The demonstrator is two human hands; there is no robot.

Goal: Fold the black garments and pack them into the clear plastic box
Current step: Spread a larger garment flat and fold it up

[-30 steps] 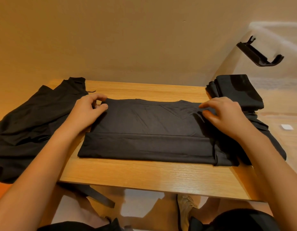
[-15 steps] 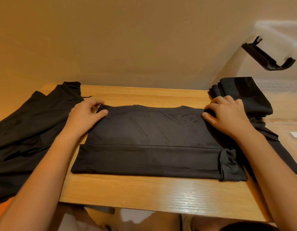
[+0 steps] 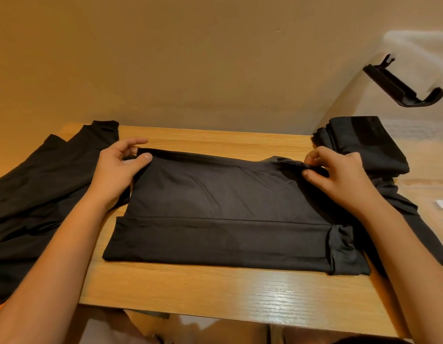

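I am watching both hands take hold of the half-folded garment [image 3: 228, 207]. The left hand [image 3: 116, 172] is pinching its far left corner, thumb on top and fingers curling round behind. The right hand [image 3: 339, 180] is pinching the far right corner in the same way. Half a second ago both hands were lying at those corners with the far edge flat on the surface [image 3: 215, 289]; now that edge is lifting clear in a soft roll. I am reading this as the start of the next fold, the far half coming toward the near band that is already turned over. The garment itself is lying across the middle of the surface, not yet near the clear plastic box [image 3: 419, 45], which is standing off to the right with its black latch [image 3: 404, 88] hanging open. A folded stack [image 3: 369, 145] is sitting just beyond the right hand, beside the box. A loose dark piece [image 3: 424, 234] is trailing from under it past the right forearm. An unfolded garment [image 3: 41, 182] is sprawling at the left, touching the left wrist, so more folding is waiting. The bunched near right corner may be spoiling a clean fold.
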